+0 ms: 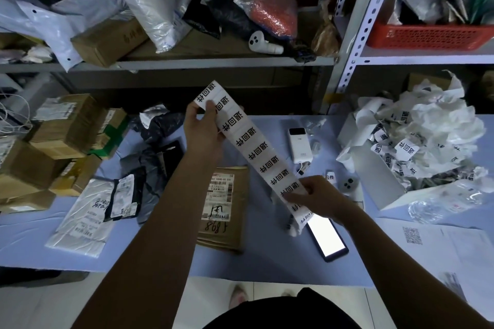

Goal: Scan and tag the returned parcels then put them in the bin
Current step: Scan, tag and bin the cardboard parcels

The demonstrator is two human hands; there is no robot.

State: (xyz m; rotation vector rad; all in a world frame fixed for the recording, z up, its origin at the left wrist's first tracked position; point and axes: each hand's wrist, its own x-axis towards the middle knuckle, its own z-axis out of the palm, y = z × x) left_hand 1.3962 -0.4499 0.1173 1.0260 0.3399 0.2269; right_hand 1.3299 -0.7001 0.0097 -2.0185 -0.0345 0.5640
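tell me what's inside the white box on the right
The box is heaped with crumpled white paper and loose printed tags, which rise above its rim. Its floor and anything beneath the heap are covered.

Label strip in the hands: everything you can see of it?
The label strip is a long white paper band with one row of stickers, each printed with the same bold black characters. It is stretched diagonally above the table: the left hand pinches near its upper end, the right hand pinches near the lower end, and a short tail hangs below.
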